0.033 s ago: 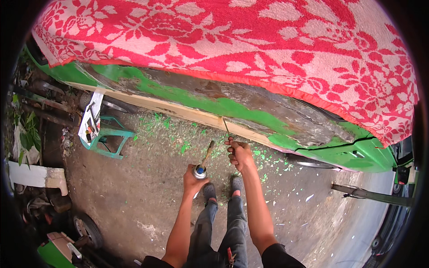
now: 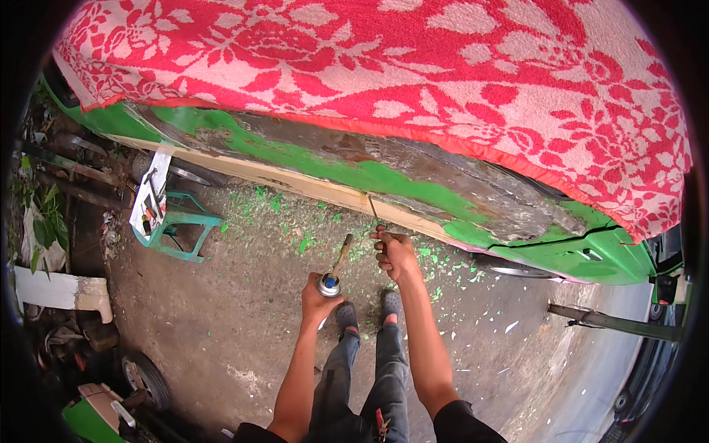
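Observation:
My left hand (image 2: 320,297) is wrapped round what looks like a gas torch (image 2: 329,285): a silver-topped can, blue in the middle, with a brass-coloured tube ending in a dark tip. That tip points away from me, towards the car. In the fingers of my right hand (image 2: 396,256) is a thin dark rod-like tool (image 2: 373,207); its exact kind is too small to tell. The tool's far end meets or nearly meets the beige lower strip (image 2: 325,190) of the green car (image 2: 369,176). Above that strip, the side panel shows bare, greyish-brown patches (image 2: 443,173) between areas of green.
A red and pink flowered cloth (image 2: 369,66) covers the car's upper part. Green flakes (image 2: 304,242) litter the ground. At the left stand a green plastic stool (image 2: 190,229) bearing tools, and a loose wheel (image 2: 145,380). A beam (image 2: 613,322) juts in at the right.

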A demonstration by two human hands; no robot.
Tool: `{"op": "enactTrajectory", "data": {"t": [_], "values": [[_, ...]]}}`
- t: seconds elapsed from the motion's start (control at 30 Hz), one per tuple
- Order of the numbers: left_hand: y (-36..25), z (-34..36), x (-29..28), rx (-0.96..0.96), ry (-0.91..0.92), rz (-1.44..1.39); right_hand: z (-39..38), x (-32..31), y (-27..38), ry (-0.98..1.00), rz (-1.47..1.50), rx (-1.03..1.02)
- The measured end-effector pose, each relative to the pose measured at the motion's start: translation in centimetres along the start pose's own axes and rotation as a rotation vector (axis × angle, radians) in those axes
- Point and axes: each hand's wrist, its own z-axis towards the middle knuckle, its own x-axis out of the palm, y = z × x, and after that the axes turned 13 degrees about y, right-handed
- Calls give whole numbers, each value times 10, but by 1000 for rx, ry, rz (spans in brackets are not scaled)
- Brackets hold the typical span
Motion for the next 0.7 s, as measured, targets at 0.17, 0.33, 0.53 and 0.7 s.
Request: {"op": "enactTrajectory", "data": {"t": [0.17,0.33,0.53,0.7], "values": [[23,-9,-16,-37,-61,71,-16,15,10,10,-29,-15],[19,-14,-27,-114,-77,101,-10,16,14,0,-21,3],[27,-22,-28,-117,-110,100,-9,20,9,-12,-45,-7],[25,-25,-26,-84,-113,77,-12,20,10,-19,-64,-13]]}}
